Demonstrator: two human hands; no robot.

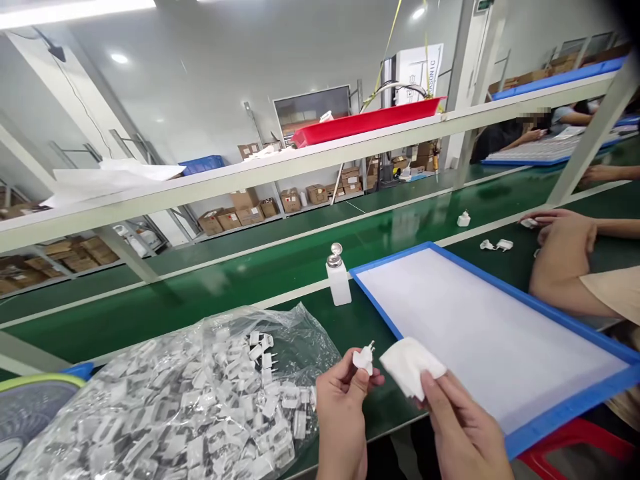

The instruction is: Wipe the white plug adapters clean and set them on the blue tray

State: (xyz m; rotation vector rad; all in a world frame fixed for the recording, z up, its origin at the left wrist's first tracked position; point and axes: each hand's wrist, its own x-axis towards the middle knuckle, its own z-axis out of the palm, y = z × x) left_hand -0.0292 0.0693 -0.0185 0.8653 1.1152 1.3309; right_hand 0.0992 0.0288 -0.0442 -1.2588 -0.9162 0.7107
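Observation:
Between the thumb and fingers of my left hand (345, 403) is a small white plug adapter (363, 359), its metal pins pointing up and away. My right hand (463, 420) pinches a folded white wipe (411, 365) just to the right of the adapter; a small gap separates the two. To the left lies a clear plastic bag (300, 333) full of white plug pieces (200, 400), close to my left wrist. A white pump bottle (339, 280) with a raised metal lid stands beyond my hands.
A blue-rimmed tray with a white surface (480, 320) lies to the right. Beyond it are loose adapters (496, 245) and a co-worker's arm (563, 260). A green conveyor belt (225, 273) runs behind, under a shelf holding a red tray (370, 123). A fan (37, 413) stands at lower left.

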